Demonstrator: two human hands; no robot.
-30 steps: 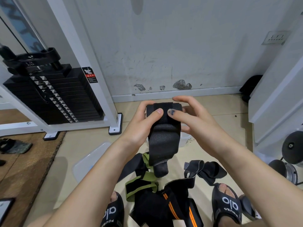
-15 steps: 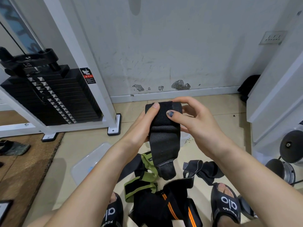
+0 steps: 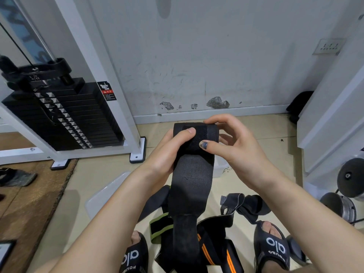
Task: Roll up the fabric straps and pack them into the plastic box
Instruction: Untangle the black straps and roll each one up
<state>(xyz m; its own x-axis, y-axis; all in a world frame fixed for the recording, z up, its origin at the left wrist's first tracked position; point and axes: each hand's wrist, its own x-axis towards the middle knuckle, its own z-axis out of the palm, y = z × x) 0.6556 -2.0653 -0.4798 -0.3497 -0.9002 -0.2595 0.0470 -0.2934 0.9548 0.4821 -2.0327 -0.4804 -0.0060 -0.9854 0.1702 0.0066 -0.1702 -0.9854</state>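
Filling the upper left of the frame is a weight stack machine (image 3: 65,113), black plates inside a white frame that stands on the tan floor against a scuffed grey wall (image 3: 197,56). White cabinets (image 3: 334,115) run down the right edge, with dumbbells (image 3: 346,190) below them at lower right.

Low in the centre, between two feet in black slides (image 3: 272,251), lies a heap of loose straps (image 3: 214,253) — black ones, one with orange stripes, one edged in green. A clear lid (image 3: 102,196) lies flat on the floor just left of the heap. The plastic box (image 3: 220,166) sits on the floor behind the hands, mostly hidden; only a pale corner shows at centre right.

At the centre of the frame both hands hold a wide black strap (image 3: 192,174) upright — its top end is partly rolled and its tail hangs down over the heap. The left hand (image 3: 167,154) grips the roll from the left, thumb laid across its front. The right hand (image 3: 234,146) pinches the roll from the right, thumb on the front and curled fingers over the top and back.
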